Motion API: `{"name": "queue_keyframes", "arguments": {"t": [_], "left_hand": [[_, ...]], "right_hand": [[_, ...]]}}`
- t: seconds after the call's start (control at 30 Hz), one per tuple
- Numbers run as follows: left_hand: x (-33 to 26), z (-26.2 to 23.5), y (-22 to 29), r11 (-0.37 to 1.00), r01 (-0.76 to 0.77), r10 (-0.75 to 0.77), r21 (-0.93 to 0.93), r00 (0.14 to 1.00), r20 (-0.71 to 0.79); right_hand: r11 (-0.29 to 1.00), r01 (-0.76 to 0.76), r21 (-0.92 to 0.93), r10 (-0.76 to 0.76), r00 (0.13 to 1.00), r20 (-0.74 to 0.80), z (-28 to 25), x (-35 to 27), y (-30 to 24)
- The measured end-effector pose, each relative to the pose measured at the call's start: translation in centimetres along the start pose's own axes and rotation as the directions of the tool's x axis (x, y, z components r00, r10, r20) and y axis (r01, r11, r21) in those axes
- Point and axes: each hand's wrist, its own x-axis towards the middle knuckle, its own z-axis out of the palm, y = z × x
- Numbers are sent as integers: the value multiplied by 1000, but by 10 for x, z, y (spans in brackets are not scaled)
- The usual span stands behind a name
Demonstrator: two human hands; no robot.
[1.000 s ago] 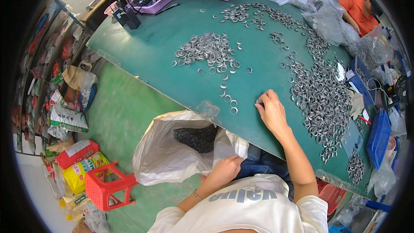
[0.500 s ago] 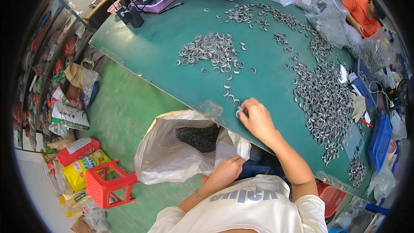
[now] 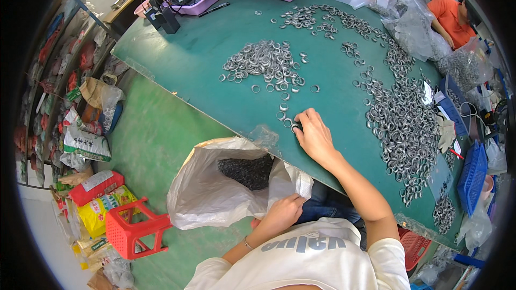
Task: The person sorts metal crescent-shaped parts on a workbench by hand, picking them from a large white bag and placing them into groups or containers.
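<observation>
Your right hand [image 3: 314,137] has slid toward the tabletop [image 3: 183,59] edge, fingers flat and together on loose metal rings [image 3: 285,120]. Your left hand [image 3: 282,212] stays clamped on the white bag [image 3: 207,193] rim below.

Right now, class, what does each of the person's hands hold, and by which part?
The left hand grips the white plastic bag by its open rim. The right hand rests on metal rings at the table edge; whether it grips any cannot be told.

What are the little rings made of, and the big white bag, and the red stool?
The rings look like metal: grey, shiny.
The white bag looks like thin plastic: crinkled, slightly see-through.
The red stool looks like moulded plastic: a glossy grid top.
</observation>
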Motion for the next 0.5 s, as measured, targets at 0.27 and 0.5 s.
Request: {"name": "queue_keyframes", "arguments": {"t": [0.27, 0.5], "left_hand": [[-3, 5, -5, 999, -50, 52, 18, 996, -75], [-1, 1, -3, 997, -71, 71, 11, 995, -76]], "right_hand": [[974, -151, 168, 131, 983, 125, 1, 14, -4], [993, -119, 24, 115, 985, 127, 9, 20, -3]]}}
